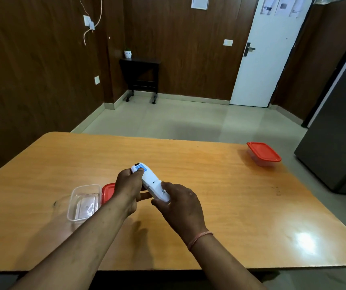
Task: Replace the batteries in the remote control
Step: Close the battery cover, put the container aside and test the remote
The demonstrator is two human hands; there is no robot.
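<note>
A white remote control [150, 178] is held back side up above the middle of the wooden table [220, 185]. My left hand [128, 189] grips its far end, thumb on a blue label near the top. My right hand [180, 203] holds the near end, fingers on the battery cover [161, 190], which sits on the remote with a seam showing. No batteries are visible; the compartment's inside is hidden.
An open clear plastic container [84, 203] stands left of my hands, with its red lid [107, 192] lying beside it, partly behind my left wrist. A closed red-lidded container [264, 153] sits at the table's far right. A grey fridge [335, 143] stands right of the table.
</note>
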